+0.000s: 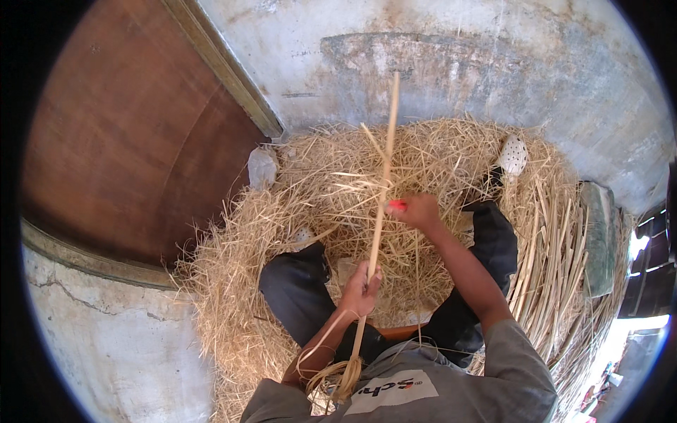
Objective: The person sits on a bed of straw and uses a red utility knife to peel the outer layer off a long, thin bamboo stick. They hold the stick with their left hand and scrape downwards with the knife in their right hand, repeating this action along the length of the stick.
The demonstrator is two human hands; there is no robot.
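Note:
A long, pale cane-like stick (390, 137) slants up from my lap toward the wall. My left hand (360, 292) is closed around its lower part. Beside the middle of the stick, my right hand (422, 211) grips a small red-handled tool (397, 205); I cannot make out its blade or working end. Thin shavings (360, 185) curl off beside the stick near the tool. At the stick's lower end, a loose tangle of thin strips (343, 381) hangs against my grey shirt.
A deep heap of straw-coloured shavings (233, 282) surrounds my legs. Long canes (553, 261) lie in a bundle at the right, next to a greenish slab (598, 240). A brown door (134, 141) stands at the left, a stained wall (479, 63) ahead. A white perforated shoe (513, 155) shows on the heap.

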